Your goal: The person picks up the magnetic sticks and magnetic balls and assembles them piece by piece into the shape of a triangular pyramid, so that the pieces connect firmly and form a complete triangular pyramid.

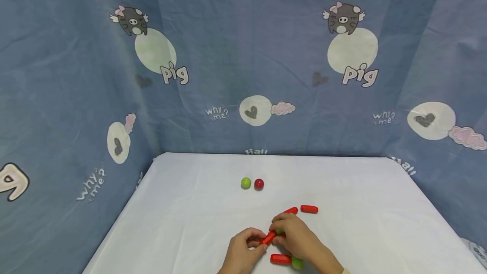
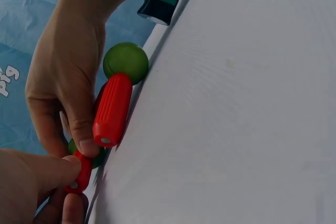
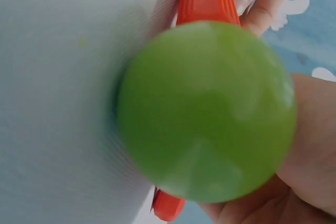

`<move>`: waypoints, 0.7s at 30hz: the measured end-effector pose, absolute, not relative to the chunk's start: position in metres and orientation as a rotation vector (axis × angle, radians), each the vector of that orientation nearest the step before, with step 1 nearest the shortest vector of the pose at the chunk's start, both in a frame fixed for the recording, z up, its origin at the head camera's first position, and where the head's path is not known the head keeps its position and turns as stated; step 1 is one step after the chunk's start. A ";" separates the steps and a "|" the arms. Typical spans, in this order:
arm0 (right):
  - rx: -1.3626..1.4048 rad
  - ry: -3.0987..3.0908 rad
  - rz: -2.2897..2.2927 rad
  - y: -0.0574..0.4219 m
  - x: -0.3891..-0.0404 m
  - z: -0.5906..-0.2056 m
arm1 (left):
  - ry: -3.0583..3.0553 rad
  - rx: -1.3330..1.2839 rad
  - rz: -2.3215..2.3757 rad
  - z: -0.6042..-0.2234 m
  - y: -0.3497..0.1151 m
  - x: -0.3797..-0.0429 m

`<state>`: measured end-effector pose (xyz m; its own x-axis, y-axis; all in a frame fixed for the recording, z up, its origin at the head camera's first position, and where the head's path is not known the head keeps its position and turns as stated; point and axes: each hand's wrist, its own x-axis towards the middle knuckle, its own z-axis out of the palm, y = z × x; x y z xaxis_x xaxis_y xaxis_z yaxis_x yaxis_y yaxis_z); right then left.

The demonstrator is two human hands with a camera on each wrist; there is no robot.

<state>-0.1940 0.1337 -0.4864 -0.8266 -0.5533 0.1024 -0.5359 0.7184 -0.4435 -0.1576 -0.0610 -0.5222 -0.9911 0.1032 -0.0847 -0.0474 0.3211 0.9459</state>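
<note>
We see a red rod [image 1: 268,238] low over the near middle of a white table [image 1: 198,206], its long axis slanting from near left to far right. The left hand [image 1: 244,249], nearer to it, pinches its near-left end between thumb and fingers; its far-right end meets a green ball [image 1: 279,231], which the right hand [image 1: 298,237] grips with curled fingers. A second rod [image 1: 292,210] pokes out beyond the right fingertips, its join hidden from us; a third rod [image 1: 309,209] lies just right of it. Nearer us, a fourth rod [image 1: 280,259] touches another green ball [image 1: 297,263]. Farther off sit a lime ball [image 1: 246,183] and, right beside it, a dark red ball [image 1: 259,184].
</note>
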 end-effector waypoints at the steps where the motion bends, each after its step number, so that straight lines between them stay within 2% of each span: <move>1: -0.920 2.880 -0.733 0.134 -0.194 -0.487 | 2.441 0.059 1.758 -0.522 -0.061 -0.158; 16: -0.877 2.850 -0.804 0.136 -0.197 -0.486 | 2.347 0.181 1.812 -0.520 -0.071 -0.164; 21: -0.844 2.849 -0.783 0.135 -0.197 -0.485 | 2.431 0.191 1.799 -0.512 -0.082 -0.176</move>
